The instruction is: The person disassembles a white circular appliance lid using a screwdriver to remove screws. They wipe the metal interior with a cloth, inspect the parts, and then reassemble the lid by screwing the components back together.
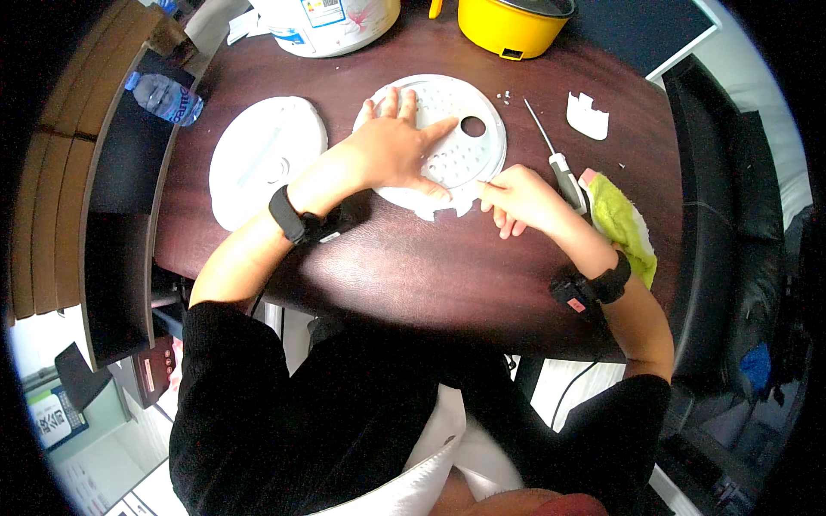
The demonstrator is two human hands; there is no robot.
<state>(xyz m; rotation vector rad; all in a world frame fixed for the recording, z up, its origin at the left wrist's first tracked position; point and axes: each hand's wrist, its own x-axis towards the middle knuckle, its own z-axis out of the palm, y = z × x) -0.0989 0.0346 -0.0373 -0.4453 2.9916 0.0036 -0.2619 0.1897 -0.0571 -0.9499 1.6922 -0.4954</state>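
Observation:
A round white plastic disc point(443, 155) with many small raised bumps or holes and one larger dark round hole lies on the dark wooden table. My left hand point(391, 142) rests on it with the fingers spread, pressing flat on its surface. At the disc's near right rim, which looks jagged and broken, my right hand point(520, 199) pinches the edge between thumb and fingers. Just beyond that hand lies a screwdriver point(561, 172) with a grey and white handle, its thin shaft pointing away. Past it sits a broken white plastic piece point(588, 118).
A second white round cover point(258, 168) lies left of the disc. At the back stand a white round appliance body point(331, 24) and a yellow pot point(508, 27). Small white crumbs point(504, 97) dot the table. A green cloth point(621, 219) lies right; a water bottle point(163, 97) lies left.

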